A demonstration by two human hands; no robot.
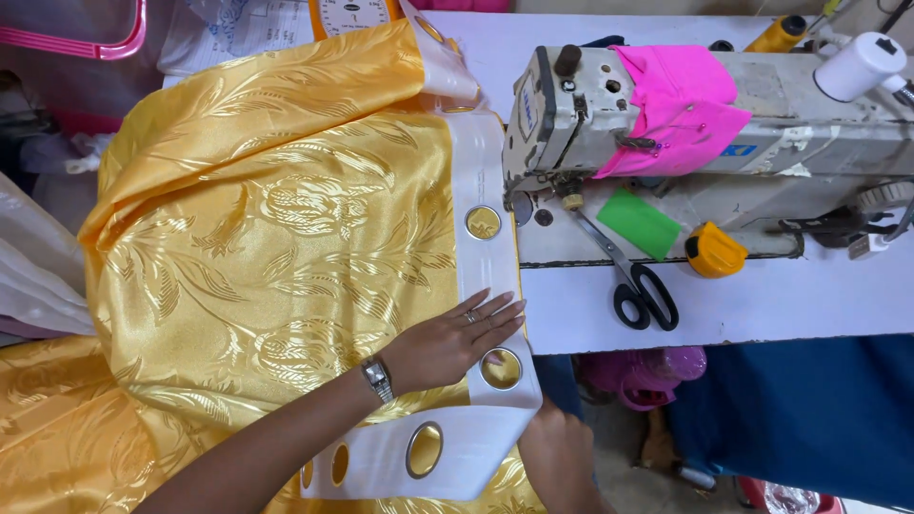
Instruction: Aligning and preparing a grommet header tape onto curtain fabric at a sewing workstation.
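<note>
I see the left hand (457,338) pressed flat, fingers spread, on the white eyelet tape (481,266) edging the gold curtain fabric (267,238), at nine o'clock from the sewing machine (666,124). The right hand (557,447), at six o'clock, pinches the tape's lower edge; its fingers are hidden underneath. Black scissors (638,286) lie on the table (781,305).

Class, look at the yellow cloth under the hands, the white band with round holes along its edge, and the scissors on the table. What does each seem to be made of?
Yellow cloth: probably satin-like woven fabric, glossy, with a raised leaf and flower pattern catching light.
White band: matte stiff tape, perhaps non-woven; it lies flat and holds its cut holes.
Scissors: bright metal blades, black handles that look plastic.
</note>
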